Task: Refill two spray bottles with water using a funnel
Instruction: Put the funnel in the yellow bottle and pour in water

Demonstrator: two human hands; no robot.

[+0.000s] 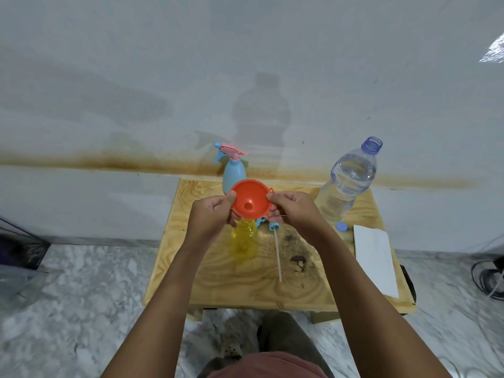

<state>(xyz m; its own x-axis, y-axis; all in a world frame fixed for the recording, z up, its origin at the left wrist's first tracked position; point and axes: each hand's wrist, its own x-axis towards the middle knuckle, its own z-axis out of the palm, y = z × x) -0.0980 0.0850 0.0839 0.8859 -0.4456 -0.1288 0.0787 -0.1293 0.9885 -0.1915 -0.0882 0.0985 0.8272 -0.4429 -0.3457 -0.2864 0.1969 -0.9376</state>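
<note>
Centre of frame: an orange plastic funnel [249, 203], bowl facing the camera, is held by its rim between both hands above a plywood counter [218, 282]. The left hand [210, 214] pinches the left edge of the rim, its fingers [231, 196] curled closed on it. The right hand [296, 211] pinches the right edge, its fingers [272, 198] likewise closed on the rim, beside the funnel's small tab. Directly below the funnel in the picture stands a yellow translucent spray bottle [244, 241], upright and without its head. The bowl hides the spout, so it cannot be told whether the spout touches the bottle's neck. Just right of the yellow bottle lies a detached blue spray head [273, 226], its pale dip tube pointing toward the lower edge of the frame. Behind the funnel, at the counter's far edge, stands a light-blue spray bottle [234, 174] with a pink trigger head fitted. At right stands a clear plastic water bottle [346, 184], uncapped and largely full. A blue cap [341, 227] lies at its base, near a white folded sheet [377, 263].
</note>
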